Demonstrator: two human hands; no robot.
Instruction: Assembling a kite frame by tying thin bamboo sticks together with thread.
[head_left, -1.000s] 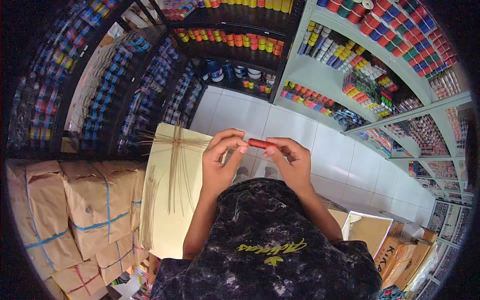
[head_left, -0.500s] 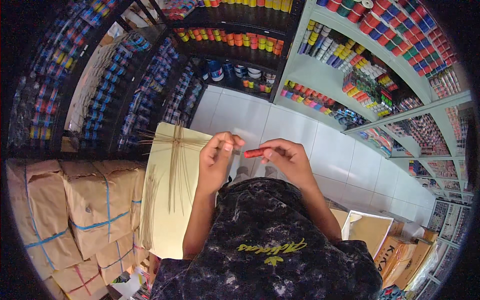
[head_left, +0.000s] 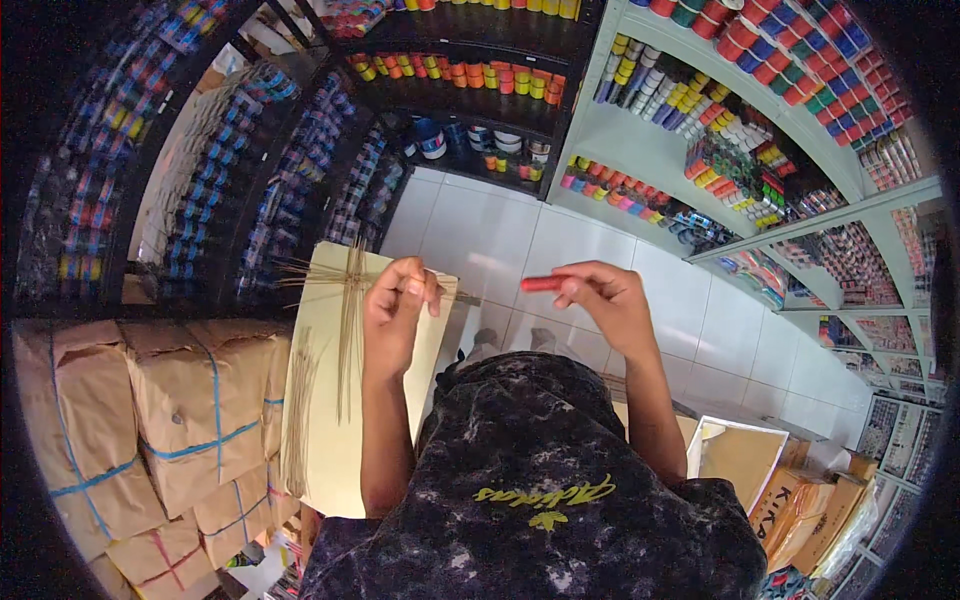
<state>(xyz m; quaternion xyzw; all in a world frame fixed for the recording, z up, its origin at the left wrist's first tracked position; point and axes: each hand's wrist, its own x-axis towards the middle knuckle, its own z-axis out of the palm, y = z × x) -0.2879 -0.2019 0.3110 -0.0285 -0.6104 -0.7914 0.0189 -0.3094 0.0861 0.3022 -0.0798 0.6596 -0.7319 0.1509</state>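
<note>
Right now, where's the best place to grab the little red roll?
Probably pinch the slim red roll by its left end, coming from the left: it lies nearly level, that end sticks out, and the right hand grips the other.

Brown-paper pkgs (head_left: pixel 180 400) w/ blue string (head_left: pixel 217 443) lower L, blk shelves (head_left: pixel 450 95) up top, ctns (head_left: pixel 795 515) lower R.

Light lies bright on the floor tiles (head_left: pixel 585 240); toward the rim, pale shelves (head_left: pixel 630 148) bow (the corners fall black).
</note>
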